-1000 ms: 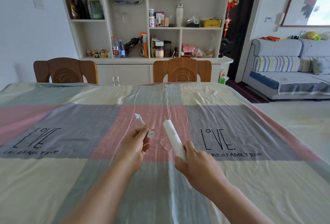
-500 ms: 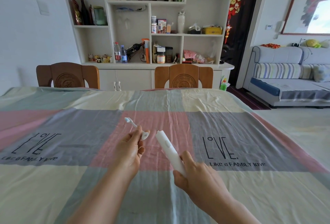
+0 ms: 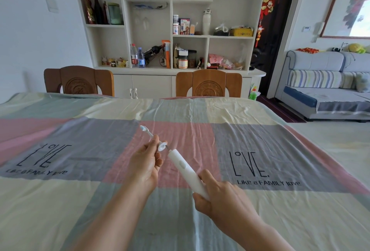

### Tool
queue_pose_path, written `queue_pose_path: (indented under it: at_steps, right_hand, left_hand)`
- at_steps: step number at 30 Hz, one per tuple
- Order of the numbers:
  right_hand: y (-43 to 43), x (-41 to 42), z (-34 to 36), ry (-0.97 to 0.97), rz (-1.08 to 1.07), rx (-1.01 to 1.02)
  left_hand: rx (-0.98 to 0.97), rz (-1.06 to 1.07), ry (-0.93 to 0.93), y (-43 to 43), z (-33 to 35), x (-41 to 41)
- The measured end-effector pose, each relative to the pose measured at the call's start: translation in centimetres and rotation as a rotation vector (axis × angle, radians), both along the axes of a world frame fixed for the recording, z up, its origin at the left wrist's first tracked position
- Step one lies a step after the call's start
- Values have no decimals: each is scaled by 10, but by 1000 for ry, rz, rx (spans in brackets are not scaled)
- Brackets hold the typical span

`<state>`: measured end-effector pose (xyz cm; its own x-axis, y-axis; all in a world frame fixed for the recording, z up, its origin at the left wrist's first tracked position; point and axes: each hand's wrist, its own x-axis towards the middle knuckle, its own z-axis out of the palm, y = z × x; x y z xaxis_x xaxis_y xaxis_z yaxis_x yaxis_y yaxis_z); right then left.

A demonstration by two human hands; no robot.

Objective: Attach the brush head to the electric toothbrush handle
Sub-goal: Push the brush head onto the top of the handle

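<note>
Handle (image 3: 185,168) is a slim white stick w/ a small oval button on its upper face and a thin metal pin at the top end; it's tilted, top pointing up-left. Right hand (image 3: 219,197) is wrapped around its lower end, thumb along the side. Brush head (image 3: 153,137) is white w/ a thin neck, flared round base and pale blue bristles at the far tip, pointing up-left. Left hand (image 3: 146,163) pinches its neck btwn thumb and fingers. Base of the head sits right at the pin tip, roughly lined up w/ the handle; can't tell if the pin is inside yet. Both are held in the air above the cloth (image 3: 260,220), over its pink square. Cloth is checked pink, grey, cream, and printed "LOVE." w/ "Like a FAMILY love" under it, right and left of the hands. On the shelf (image 3: 230,37) behind, a yellow tin (image 3: 241,32) reads "COOKIES".
</note>
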<state>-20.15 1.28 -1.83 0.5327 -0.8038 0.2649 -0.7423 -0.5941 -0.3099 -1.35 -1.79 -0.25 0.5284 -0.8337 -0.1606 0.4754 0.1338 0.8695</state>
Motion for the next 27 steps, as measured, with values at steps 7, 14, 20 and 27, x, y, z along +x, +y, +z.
queue_pose_path:
  at_steps: [7, 14, 20, 27]
  right_hand:
    - [-1, 0, -4, -1, -3, -5]
    - [-2, 1, -5, -20, -5, -8]
    - [0, 1, -4, -33, -4, -22]
    - [1, 0, -3, -45, 14, -28]
  left_hand:
    - [-39, -14, -35, 1, 1, -1]
    - [-78, 4, -75, 2, 2, -4]
    - [-96, 14, -149, 2, 0, -6]
    - [-110, 2, -184, 3, -1, -6]
